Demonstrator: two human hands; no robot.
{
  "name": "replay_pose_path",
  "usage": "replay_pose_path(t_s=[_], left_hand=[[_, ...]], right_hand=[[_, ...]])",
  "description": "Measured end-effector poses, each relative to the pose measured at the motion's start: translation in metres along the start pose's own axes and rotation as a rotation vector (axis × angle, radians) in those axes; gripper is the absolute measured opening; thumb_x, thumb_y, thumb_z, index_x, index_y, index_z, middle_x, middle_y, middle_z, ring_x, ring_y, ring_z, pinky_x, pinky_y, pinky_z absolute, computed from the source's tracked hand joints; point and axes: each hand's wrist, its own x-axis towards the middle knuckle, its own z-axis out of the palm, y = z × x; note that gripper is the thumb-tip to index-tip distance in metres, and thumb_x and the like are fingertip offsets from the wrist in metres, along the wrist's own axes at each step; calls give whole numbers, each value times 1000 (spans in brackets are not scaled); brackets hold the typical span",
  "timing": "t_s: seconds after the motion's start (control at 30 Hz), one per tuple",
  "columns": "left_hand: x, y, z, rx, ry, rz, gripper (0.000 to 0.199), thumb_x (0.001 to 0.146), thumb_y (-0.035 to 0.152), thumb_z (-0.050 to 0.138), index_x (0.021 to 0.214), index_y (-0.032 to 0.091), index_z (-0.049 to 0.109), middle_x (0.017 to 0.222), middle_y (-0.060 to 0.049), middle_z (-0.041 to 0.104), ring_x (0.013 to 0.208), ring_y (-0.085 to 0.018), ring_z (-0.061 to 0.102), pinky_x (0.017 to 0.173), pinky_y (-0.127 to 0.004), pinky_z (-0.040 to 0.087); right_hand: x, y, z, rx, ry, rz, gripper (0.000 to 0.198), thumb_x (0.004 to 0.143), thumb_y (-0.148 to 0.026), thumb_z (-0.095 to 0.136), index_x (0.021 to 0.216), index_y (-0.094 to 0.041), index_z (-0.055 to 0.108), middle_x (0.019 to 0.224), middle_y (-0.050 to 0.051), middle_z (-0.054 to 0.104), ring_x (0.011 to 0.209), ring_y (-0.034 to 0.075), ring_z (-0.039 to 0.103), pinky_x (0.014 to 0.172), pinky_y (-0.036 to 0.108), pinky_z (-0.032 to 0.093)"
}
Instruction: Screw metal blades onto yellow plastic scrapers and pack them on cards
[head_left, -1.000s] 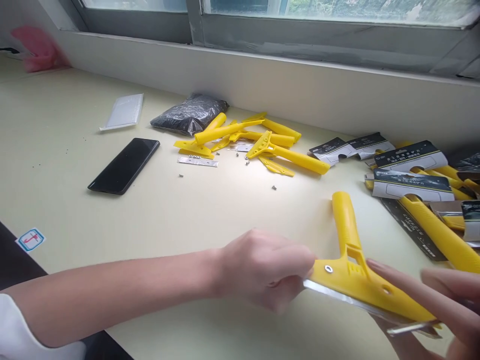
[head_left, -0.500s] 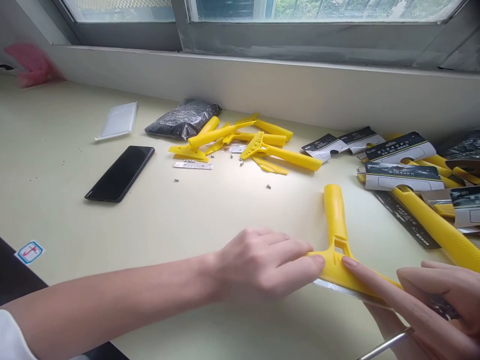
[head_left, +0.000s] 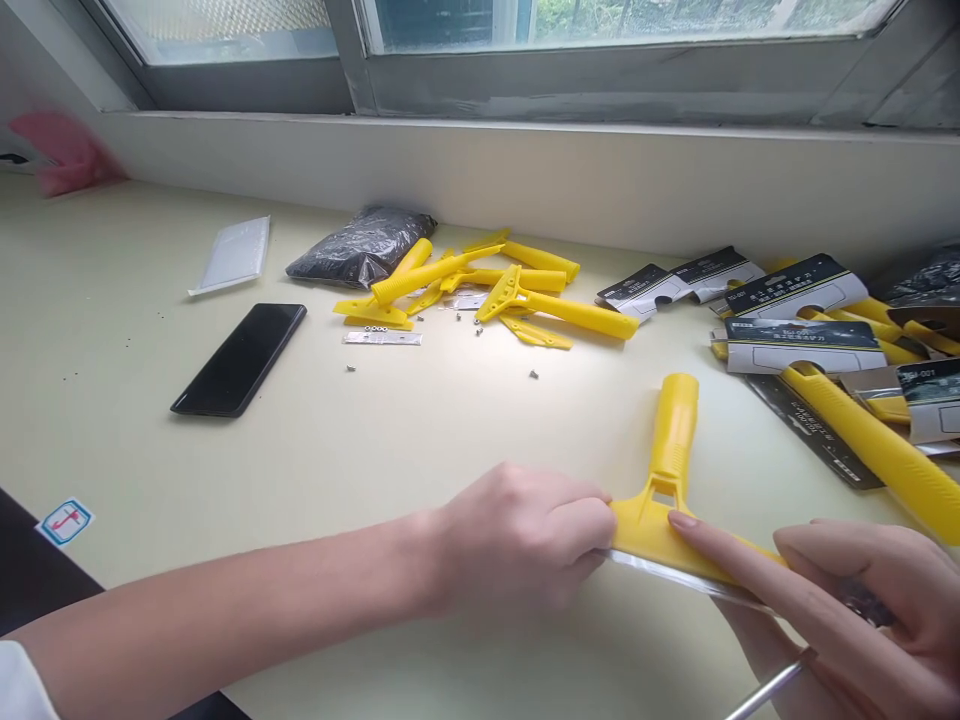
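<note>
A yellow scraper (head_left: pixel 651 530) with a metal blade (head_left: pixel 675 577) along its front edge is held between my two hands, its short handle pointing away from me. My left hand (head_left: pixel 525 535) is closed on the left end of the scraper head, thumb and fingers pinching it. At the right end, my right hand (head_left: pixel 855 610) grips the head, with the index finger laid along its top face. The same hand also keeps hold of a screwdriver (head_left: pixel 772 688), whose metal shaft points down towards me; the palm and fingers mostly hide its handle.
Yellow scraper parts (head_left: pixel 450 275), loose screws (head_left: pixel 534 374) and a thin metal strip (head_left: pixel 382 339) lie beyond my hands. A black phone (head_left: pixel 240 360) and dark plastic bag (head_left: pixel 360 245) are left of them. Carded scrapers (head_left: pixel 806 345) are heaped at right, by a long yellow handle (head_left: pixel 862 440).
My left thumb has slid off the top of the scraper head to its left end. The scraper has turned slightly, its handle now leaning right. The view has shifted a little.
</note>
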Motion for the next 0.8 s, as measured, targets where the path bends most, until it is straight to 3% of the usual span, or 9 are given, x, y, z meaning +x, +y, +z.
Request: replay_pose_path(t_s=[0.2,0.4,0.5,0.6,0.73,0.8], left_hand=[[-2,-1,4,-263,20,-228,21,81,4,51,71,20,42,67,1,59,59,-10,48,55,-21,41],[0,-2,-2,-497,69,-562,10,81,9,63,76,16,57,84,-6,71,75,-15,66,71,-25,56],[4,-4,-7,-755,175,-762,11,84,19,69,79,14,61,92,-10,74,81,-19,72,77,-32,62],[9,-10,-11,-1012,342,-944,24,82,28,78,80,12,60,91,-13,76,87,-25,76,82,-42,64],[16,-22,-18,-1154,435,-1055,33,75,29,86,83,9,60,92,-17,77,84,-27,78,88,-45,64],[17,-26,-20,-1188,428,-1078,37,73,30,87,87,9,61,92,-18,78,82,-27,78,88,-45,63]], right_hand=[[11,3,-5,10,3,-54,67,86,-4,65,144,-36,56,86,3,52,70,14,49,61,30,42],[64,3,-2,148,-52,-59,31,92,-6,60,118,-21,67,92,4,57,81,16,54,73,31,43],[92,-3,4,166,-11,-43,25,95,-15,62,120,-18,65,87,2,54,76,13,51,74,28,42],[112,-8,12,222,27,70,31,98,-29,61,127,-21,61,85,0,52,72,12,50,69,26,43],[105,-9,25,392,-169,240,36,102,-40,48,137,-32,53,109,1,63,91,13,61,71,21,52],[86,-7,32,430,-211,228,34,103,-37,46,136,-33,54,117,1,65,103,13,64,81,20,55]])
